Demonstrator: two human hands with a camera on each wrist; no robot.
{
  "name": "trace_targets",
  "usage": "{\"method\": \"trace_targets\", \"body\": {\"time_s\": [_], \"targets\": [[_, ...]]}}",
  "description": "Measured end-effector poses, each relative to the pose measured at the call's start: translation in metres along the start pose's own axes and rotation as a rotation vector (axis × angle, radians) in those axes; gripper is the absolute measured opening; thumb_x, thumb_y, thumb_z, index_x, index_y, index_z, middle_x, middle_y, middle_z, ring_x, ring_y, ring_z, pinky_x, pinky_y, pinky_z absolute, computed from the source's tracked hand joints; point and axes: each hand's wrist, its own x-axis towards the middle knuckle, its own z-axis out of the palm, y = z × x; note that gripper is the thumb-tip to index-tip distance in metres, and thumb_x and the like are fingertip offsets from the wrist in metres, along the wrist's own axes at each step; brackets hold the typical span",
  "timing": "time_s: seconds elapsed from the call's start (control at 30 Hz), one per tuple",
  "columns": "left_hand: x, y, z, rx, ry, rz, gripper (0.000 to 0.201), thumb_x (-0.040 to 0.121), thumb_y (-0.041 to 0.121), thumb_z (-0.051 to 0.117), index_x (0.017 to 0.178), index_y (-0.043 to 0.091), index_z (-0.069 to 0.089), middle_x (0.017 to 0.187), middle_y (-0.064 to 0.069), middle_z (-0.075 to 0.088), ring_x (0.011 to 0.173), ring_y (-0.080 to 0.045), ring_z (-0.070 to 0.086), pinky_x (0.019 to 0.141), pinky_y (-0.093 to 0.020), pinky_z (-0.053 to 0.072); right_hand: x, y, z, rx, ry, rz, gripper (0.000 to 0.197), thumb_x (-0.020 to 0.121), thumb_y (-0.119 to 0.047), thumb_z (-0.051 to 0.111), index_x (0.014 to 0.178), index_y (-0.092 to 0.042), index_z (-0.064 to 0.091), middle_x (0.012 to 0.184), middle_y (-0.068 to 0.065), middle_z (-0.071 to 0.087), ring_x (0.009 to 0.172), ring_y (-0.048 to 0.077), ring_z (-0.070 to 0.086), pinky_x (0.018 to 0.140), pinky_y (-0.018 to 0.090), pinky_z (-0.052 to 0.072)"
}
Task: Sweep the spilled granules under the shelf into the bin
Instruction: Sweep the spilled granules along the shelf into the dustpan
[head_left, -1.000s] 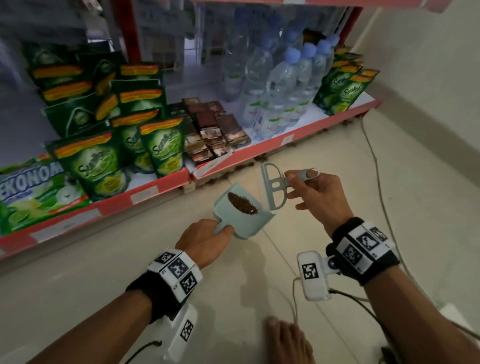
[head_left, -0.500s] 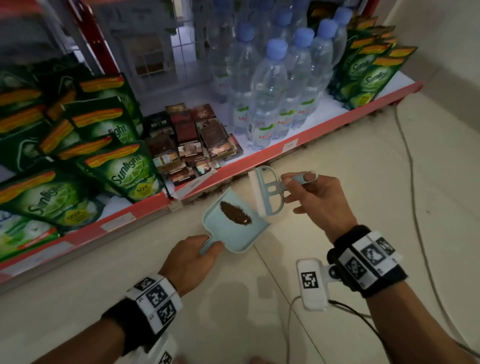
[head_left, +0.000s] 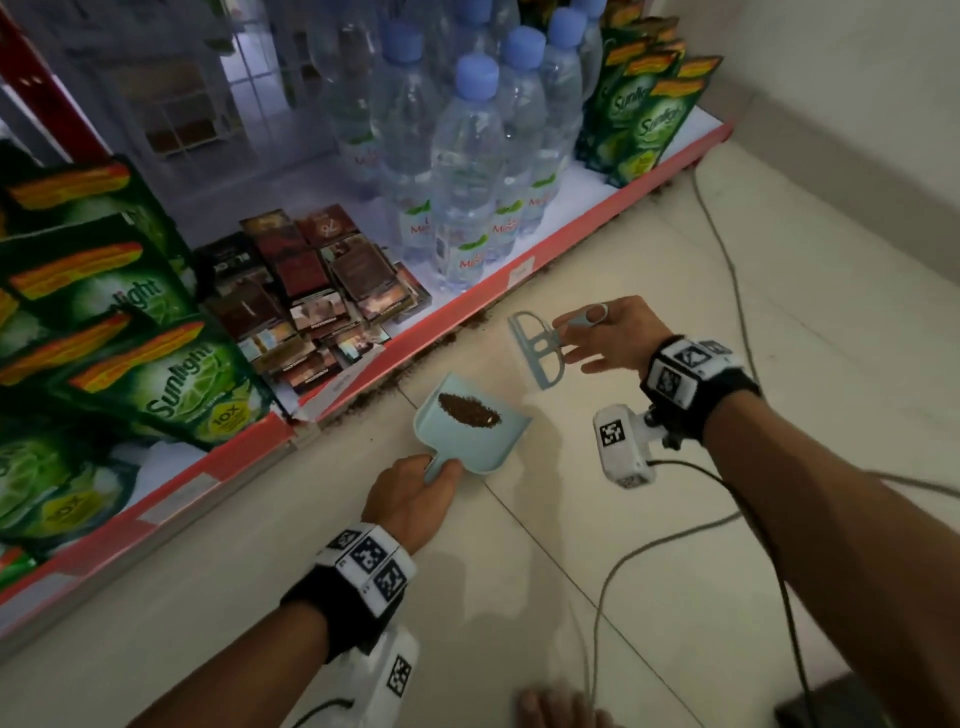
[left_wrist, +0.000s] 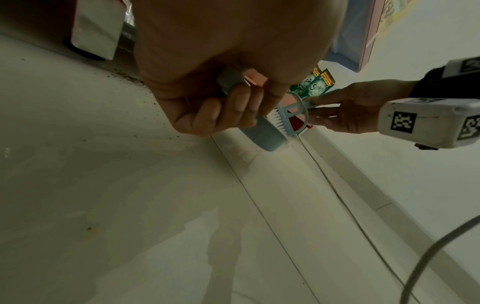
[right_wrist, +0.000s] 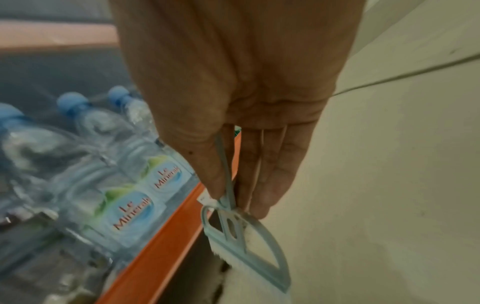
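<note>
My left hand (head_left: 410, 499) grips the handle of a pale blue dustpan (head_left: 470, 431), held just above the floor in front of the red shelf edge (head_left: 452, 317). A dark heap of brown granules (head_left: 469, 409) lies in the pan. More granules (head_left: 382, 387) are scattered along the floor at the foot of the shelf. My right hand (head_left: 613, 332) pinches the handle of a small blue hand brush (head_left: 537, 345) between thumb and fingers, to the right of the pan. The brush (right_wrist: 244, 236) shows white bristles, pointing down by the shelf edge. No bin is in view.
The bottom shelf carries water bottles (head_left: 467, 171), green soap pouches (head_left: 156, 374) and small brown packets (head_left: 322, 291). A grey cable (head_left: 727, 249) runs along the tiled floor on the right. A wall skirting (head_left: 831, 156) stands at the far right. My toes (head_left: 550, 709) are at the bottom.
The view has moved in closer to the shelf. The right hand with the brush has shifted right, away from the pan's mouth. The dustpan stays in my left hand with its granules.
</note>
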Motion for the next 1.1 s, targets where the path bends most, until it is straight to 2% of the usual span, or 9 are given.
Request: {"method": "trace_targets", "body": {"time_s": [0.07, 0.17, 0.3, 0.43, 0.5, 0.7, 0.87, 0.97, 1.1], "targets": [[0.004, 0.002, 0.003, 0.001, -0.01, -0.003, 0.042, 0.089, 0.044, 0.052, 0.056, 0.018, 0.049, 0.058, 0.004, 0.053, 0.062, -0.021, 0.051, 0.059, -0.029, 0.037, 0.003, -0.005, -0.009, -0.163, -0.018, -0.022, 0.016, 0.087, -0.005, 0.068, 0.102, -0.003, 0.075, 0.093, 0.019, 0.074, 0.08, 0.027, 0.073, 0.07, 0.034, 0.06], [0.006, 0.004, 0.007, -0.004, -0.027, -0.018, 0.043, 0.089, 0.044, 0.052, 0.054, 0.019, 0.045, 0.059, 0.003, 0.051, 0.063, -0.022, 0.05, 0.06, -0.03, 0.037, 0.001, -0.016, -0.017, -0.355, -0.008, -0.097, 0.013, 0.083, -0.005, 0.071, 0.094, -0.004, 0.077, 0.084, 0.017, 0.075, 0.076, 0.025, 0.075, 0.069, 0.033, 0.062], [-0.001, 0.002, 0.005, 0.003, -0.017, -0.028, 0.044, 0.091, 0.045, 0.049, 0.056, 0.018, 0.046, 0.063, -0.001, 0.055, 0.067, -0.026, 0.054, 0.065, -0.033, 0.043, -0.007, -0.035, -0.007, -0.741, 0.025, -0.437, 0.013, 0.081, -0.009, 0.069, 0.092, -0.01, 0.078, 0.084, 0.012, 0.076, 0.082, 0.029, 0.071, 0.079, 0.033, 0.056], [-0.016, -0.011, 0.005, -0.009, 0.015, -0.058, 0.044, 0.093, 0.044, 0.048, 0.069, 0.008, 0.054, 0.089, -0.018, 0.068, 0.089, -0.037, 0.063, 0.074, -0.036, 0.047, -0.008, -0.044, 0.02, -1.053, -0.104, -0.594, 0.018, 0.094, -0.024, 0.057, 0.108, -0.02, 0.068, 0.095, 0.012, 0.071, 0.09, 0.037, 0.064, 0.077, 0.041, 0.052], [-0.025, -0.015, 0.004, -0.034, 0.02, -0.06, 0.043, 0.093, 0.043, 0.049, 0.062, 0.012, 0.048, 0.084, -0.018, 0.067, 0.086, -0.037, 0.063, 0.07, -0.035, 0.045, -0.002, -0.042, 0.035, -1.183, -0.15, -0.656, 0.026, 0.099, -0.029, 0.049, 0.121, -0.028, 0.064, 0.108, 0.009, 0.068, 0.096, 0.037, 0.063, 0.077, 0.04, 0.051], [-0.039, -0.026, 0.008, -0.119, 0.117, -0.095, 0.04, 0.093, 0.041, 0.051, 0.06, 0.021, 0.042, 0.065, -0.001, 0.056, 0.07, -0.026, 0.058, 0.071, -0.037, 0.05, 0.012, -0.026, 0.078, -0.825, -0.199, -0.836, 0.04, 0.096, -0.01, 0.052, 0.132, -0.025, 0.062, 0.121, 0.017, 0.064, 0.1, 0.042, 0.063, 0.081, 0.048, 0.054], [-0.044, -0.043, 0.021, -0.195, 0.22, -0.076, 0.041, 0.094, 0.037, 0.055, 0.055, 0.026, 0.044, 0.051, 0.012, 0.052, 0.053, -0.01, 0.048, 0.057, -0.031, 0.04, 0.028, -0.01, 0.109, -0.738, -0.296, -0.883, 0.048, 0.091, -0.008, 0.051, 0.132, -0.03, 0.062, 0.102, 0.005, 0.072, 0.091, 0.031, 0.066, 0.078, 0.04, 0.055], [-0.048, -0.05, 0.029, -0.191, 0.285, -0.117, 0.045, 0.094, 0.036, 0.057, 0.054, 0.025, 0.041, 0.048, 0.014, 0.051, 0.046, -0.005, 0.043, 0.052, -0.026, 0.034, 0.039, -0.009, 0.126, -0.712, -0.392, -0.919, 0.049, 0.09, -0.008, 0.051, 0.131, -0.033, 0.063, 0.102, -0.001, 0.074, 0.093, 0.025, 0.067, 0.079, 0.038, 0.055], [-0.058, -0.052, 0.038, -0.192, 0.384, -0.163, 0.045, 0.093, 0.034, 0.058, 0.054, 0.023, 0.038, 0.046, 0.01, 0.048, 0.044, -0.006, 0.041, 0.049, -0.025, 0.031, 0.051, -0.011, 0.148, -0.661, -0.466, -1.014, 0.052, 0.089, -0.006, 0.049, 0.133, -0.032, 0.061, 0.106, 0.006, 0.072, 0.097, 0.031, 0.065, 0.079, 0.041, 0.056]]}}
